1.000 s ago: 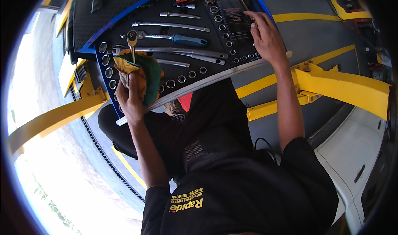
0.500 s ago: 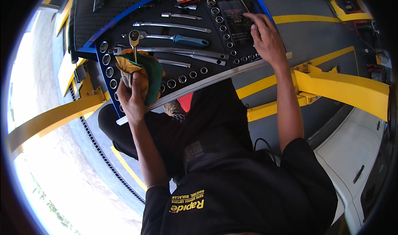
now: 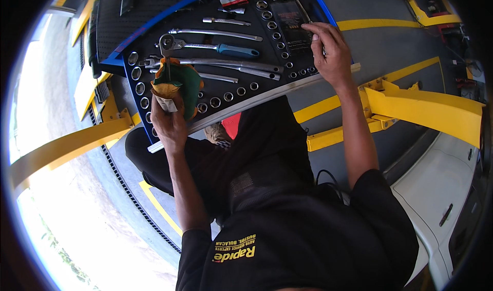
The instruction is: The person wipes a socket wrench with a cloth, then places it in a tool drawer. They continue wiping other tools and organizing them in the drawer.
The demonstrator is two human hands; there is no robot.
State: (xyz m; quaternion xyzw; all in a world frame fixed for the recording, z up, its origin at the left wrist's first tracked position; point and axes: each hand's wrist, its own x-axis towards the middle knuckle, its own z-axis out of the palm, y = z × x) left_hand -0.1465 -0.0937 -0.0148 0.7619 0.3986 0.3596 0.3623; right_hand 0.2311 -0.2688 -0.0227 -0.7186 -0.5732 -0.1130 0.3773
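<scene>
My left hand [image 3: 172,127] is closed around a yellow-and-green cloth work glove [image 3: 191,93], above the left part of an open tool drawer. A ratchet wrench [image 3: 167,41] sticks up out of the glove, its round head pointing away from me; the glove hides the lower handle. My right hand [image 3: 333,52] hovers over the drawer's right side, index finger stretched and thumb apart, with nothing visibly gripped. Its fingertips are nearest a dark flat case [image 3: 288,21] and a thin metal rod [image 3: 301,4].
The black drawer insert holds a blue-handled ratchet [image 3: 237,50], a long breaker bar [image 3: 226,63], extension bars [image 3: 218,34] and several sockets [image 3: 241,91]. A pale metal edge [image 3: 231,112] runs along the drawer's near side. Yellow lift arms [image 3: 421,106] flank me; a white car door [image 3: 436,188] is at right.
The glove and ratchet in my left hand have turned and shifted slightly to the right. My right hand has drawn a little nearer, its fingers more bent.
</scene>
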